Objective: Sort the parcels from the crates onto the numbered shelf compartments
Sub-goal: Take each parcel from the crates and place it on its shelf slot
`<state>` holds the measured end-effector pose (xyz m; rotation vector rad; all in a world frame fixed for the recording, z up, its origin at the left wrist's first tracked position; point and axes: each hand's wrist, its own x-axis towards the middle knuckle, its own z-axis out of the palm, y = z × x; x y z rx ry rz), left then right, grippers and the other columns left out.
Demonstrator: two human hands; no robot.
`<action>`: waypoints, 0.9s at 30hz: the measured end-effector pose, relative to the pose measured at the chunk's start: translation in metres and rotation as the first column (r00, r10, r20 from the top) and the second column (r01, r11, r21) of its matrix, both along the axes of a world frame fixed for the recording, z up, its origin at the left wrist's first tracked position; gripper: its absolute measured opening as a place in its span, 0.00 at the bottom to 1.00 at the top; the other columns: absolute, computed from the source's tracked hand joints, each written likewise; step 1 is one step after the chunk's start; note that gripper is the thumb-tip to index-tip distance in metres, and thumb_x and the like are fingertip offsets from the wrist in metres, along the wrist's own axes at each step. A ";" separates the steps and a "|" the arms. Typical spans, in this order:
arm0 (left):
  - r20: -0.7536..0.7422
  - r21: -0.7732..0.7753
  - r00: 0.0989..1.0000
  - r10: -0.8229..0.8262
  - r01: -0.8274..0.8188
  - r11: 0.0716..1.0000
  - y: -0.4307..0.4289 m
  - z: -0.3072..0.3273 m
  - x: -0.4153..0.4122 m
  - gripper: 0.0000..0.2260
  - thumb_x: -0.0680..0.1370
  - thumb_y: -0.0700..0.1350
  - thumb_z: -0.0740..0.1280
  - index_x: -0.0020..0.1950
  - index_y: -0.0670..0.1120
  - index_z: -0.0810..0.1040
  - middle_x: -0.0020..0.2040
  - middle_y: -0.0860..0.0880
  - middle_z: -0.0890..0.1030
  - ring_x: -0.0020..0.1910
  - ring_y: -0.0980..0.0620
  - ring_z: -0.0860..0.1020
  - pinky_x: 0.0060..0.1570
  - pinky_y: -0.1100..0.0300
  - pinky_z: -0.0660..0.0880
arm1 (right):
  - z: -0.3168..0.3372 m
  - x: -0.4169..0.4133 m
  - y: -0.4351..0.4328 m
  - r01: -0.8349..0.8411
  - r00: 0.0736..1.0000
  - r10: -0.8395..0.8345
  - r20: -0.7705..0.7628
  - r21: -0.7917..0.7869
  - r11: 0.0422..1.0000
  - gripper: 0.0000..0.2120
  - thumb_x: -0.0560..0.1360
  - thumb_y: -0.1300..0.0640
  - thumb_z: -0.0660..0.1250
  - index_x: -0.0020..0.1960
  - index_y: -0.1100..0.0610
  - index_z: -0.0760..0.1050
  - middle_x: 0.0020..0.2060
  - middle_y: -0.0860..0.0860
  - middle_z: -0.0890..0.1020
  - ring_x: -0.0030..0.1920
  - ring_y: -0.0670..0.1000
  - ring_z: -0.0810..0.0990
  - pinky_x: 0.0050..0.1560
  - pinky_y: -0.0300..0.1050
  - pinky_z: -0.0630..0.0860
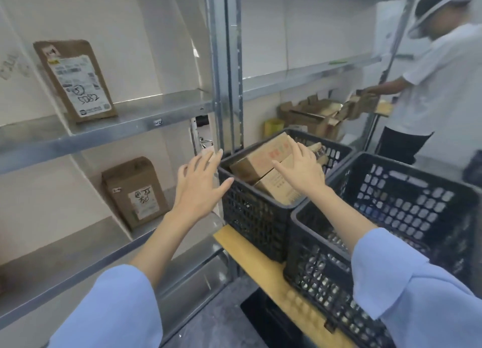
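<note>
A black plastic crate [250, 217] stands on a yellow trolley deck and holds cardboard parcels [263, 156]. My right hand [300, 169] hovers over those parcels with its fingers spread, holding nothing. Spread open as well, my left hand [199, 183] is in the air just left of the crate's rim. A second black crate [407, 209] sits nearer on the right; its inside looks empty. On the metal shelf [109, 132] a brown parcel [75, 80] with a handwritten label leans against the wall. Another brown parcel [134, 191] stands on the level below.
Two metal uprights [224, 68] divide the shelf bays right behind the crate. Another person in white [427, 86] handles cardboard boxes [320, 113] at the far right bay. A yellow packet [273, 126] lies on the low shelf behind the crates. The trolley deck [268, 274] juts toward me.
</note>
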<state>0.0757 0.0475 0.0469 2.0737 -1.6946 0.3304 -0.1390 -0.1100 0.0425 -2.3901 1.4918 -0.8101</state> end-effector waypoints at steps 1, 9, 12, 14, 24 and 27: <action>-0.003 0.013 1.000 -0.017 0.017 1.000 -0.015 -0.002 -0.003 0.30 0.80 0.64 0.54 0.80 0.55 0.55 0.79 0.52 0.59 0.77 0.48 0.56 0.73 0.46 0.53 | -0.003 -0.006 -0.010 0.027 1.000 -0.027 -0.002 0.015 1.000 0.37 0.78 0.34 0.59 0.80 0.44 0.49 0.78 0.52 0.60 0.77 0.56 0.57 0.71 0.59 0.62; -0.043 0.102 0.997 -0.058 0.062 0.993 -0.115 -0.029 -0.003 0.31 0.80 0.64 0.56 0.80 0.56 0.54 0.79 0.52 0.59 0.77 0.47 0.57 0.74 0.45 0.53 | -0.023 -0.018 -0.084 0.039 0.998 -0.043 0.041 0.103 0.994 0.39 0.77 0.34 0.61 0.80 0.44 0.48 0.78 0.52 0.60 0.77 0.57 0.57 0.72 0.62 0.63; -0.076 0.136 0.997 -0.029 0.039 0.990 -0.139 -0.044 0.004 0.31 0.80 0.64 0.57 0.80 0.55 0.54 0.79 0.52 0.59 0.78 0.48 0.57 0.75 0.44 0.52 | -0.029 -0.008 -0.099 0.005 0.998 -0.012 0.061 0.113 0.994 0.39 0.76 0.34 0.62 0.80 0.43 0.48 0.78 0.52 0.60 0.77 0.55 0.58 0.71 0.63 0.64; -0.093 0.153 0.996 -0.010 0.024 0.988 -0.150 -0.052 0.010 0.31 0.80 0.64 0.57 0.80 0.55 0.55 0.79 0.51 0.59 0.77 0.49 0.57 0.75 0.44 0.53 | -0.033 0.002 -0.106 -0.023 0.996 0.013 0.087 0.112 0.993 0.38 0.76 0.34 0.63 0.80 0.44 0.50 0.77 0.51 0.61 0.77 0.54 0.59 0.71 0.61 0.65; -0.167 0.197 0.986 -0.006 0.040 0.980 -0.192 -0.082 0.058 0.30 0.80 0.63 0.58 0.80 0.56 0.56 0.79 0.51 0.60 0.77 0.49 0.59 0.74 0.44 0.51 | -0.060 0.069 -0.109 -0.101 0.991 0.080 0.105 0.212 0.972 0.39 0.76 0.36 0.64 0.80 0.42 0.47 0.79 0.54 0.56 0.78 0.56 0.55 0.74 0.62 0.60; -0.175 0.206 0.984 -0.044 0.080 0.975 -0.205 -0.088 0.074 0.30 0.80 0.63 0.58 0.80 0.56 0.56 0.79 0.51 0.60 0.77 0.49 0.59 0.74 0.44 0.51 | -0.068 0.091 -0.109 -0.040 0.997 0.029 0.071 0.167 0.985 0.42 0.74 0.34 0.66 0.79 0.41 0.47 0.79 0.53 0.56 0.79 0.54 0.53 0.76 0.61 0.55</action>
